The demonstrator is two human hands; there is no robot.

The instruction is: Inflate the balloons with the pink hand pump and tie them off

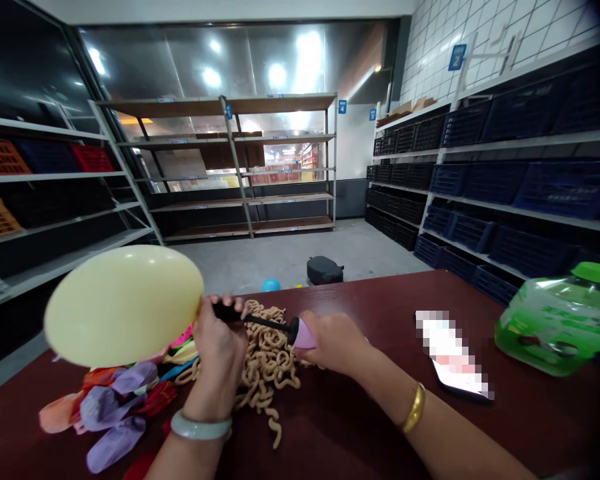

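Observation:
A pale yellow balloon, blown up large, sits on the end of a hand-held balloon pump. My left hand is closed around the pump's black front end, close to the balloon's neck; the neck itself is hidden by the fingers. Wrapped round the pump's pink body is my right hand. A thin black rod shows between the two hands. Beneath them lies a heap of tan, curled, worm-like pieces. Left of my left wrist, several limp balloons in purple, orange, red and other colours are piled on the table.
The dark red table carries a phone and a green-capped bottle at the right. Beyond its far edge, a black bag and a blue ball-like thing are on the floor. Shelves with crates line the sides.

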